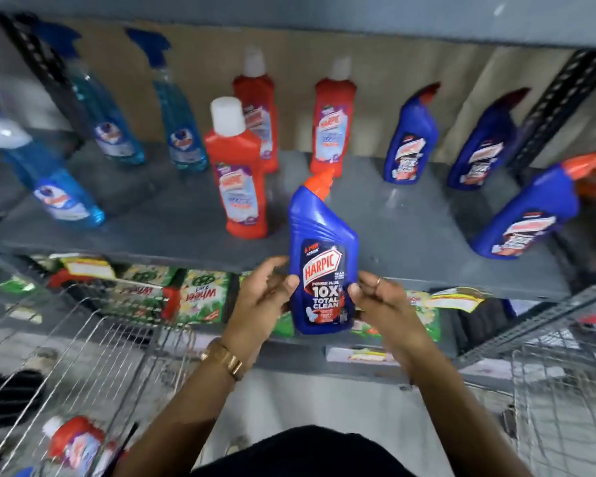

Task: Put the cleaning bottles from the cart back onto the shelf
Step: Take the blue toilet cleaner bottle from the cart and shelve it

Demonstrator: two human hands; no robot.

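Blue plastic fills the middle of the head view: a Harpic bottle (pixel 320 263) with an orange-red cap, held upright and slightly tilted, label facing the camera. Both hands hold it by its lower half. The left hand (pixel 262 297) presses its thumb on the label's left edge, with the fingers (pixel 272 266) curled behind the bottle. The right hand (pixel 379 297) closes on the right edge, thumb in front, a ring on one finger. A gold watch (pixel 226 358) sits on the left wrist. The bottle is in front of the grey shelf (pixel 186 232), its base below the shelf's front edge and not resting on anything.

On the shelf stand three pale-blue spray bottles (pixel 116 132) at the left, three red bottles (pixel 240 180) with white caps in the middle, and three more blue bottles (pixel 410 139) at the right; the one nearest the right edge leans strongly in this wide-angle view. All are blurred.

Below the shelf a lower level holds green detergent packs (pixel 203 297) and yellow price tags.

At lower left is the wire cart (pixel 93 356), with one red bottle (pixel 74 442) lying in it, white cap to the left. A second wire basket (pixel 565 390) shows at lower right.
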